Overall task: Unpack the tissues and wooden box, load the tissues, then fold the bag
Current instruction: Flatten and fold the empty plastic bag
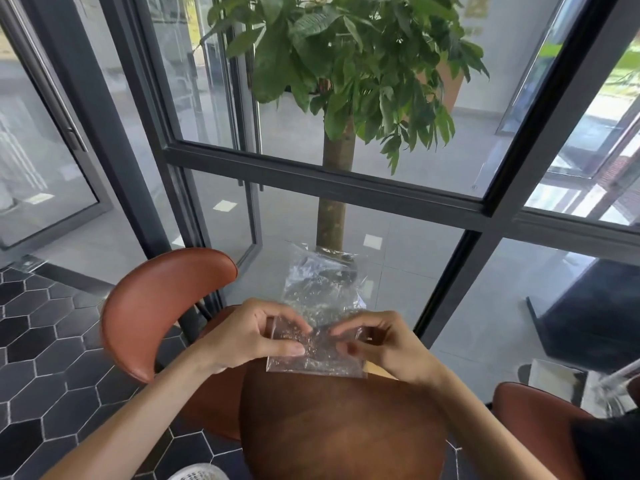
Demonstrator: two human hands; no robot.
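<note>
A crinkled clear plastic bag [320,296] stands upright over the far edge of the round wooden table [343,431]; its lower part is doubled over toward me. My left hand [252,336] pinches the bag's left side between thumb and fingers. My right hand [384,341] pinches the right side at the same height. A light wooden edge [379,369] peeks out under my right hand; I cannot tell whether it is the box. No tissues are in view.
A brown leather chair [156,306] stands at the table's left, another chair [533,420] at the right. Behind the table rise glass walls with dark frames and a potted tree [334,188]. A clear round object [199,472] sits at the bottom edge.
</note>
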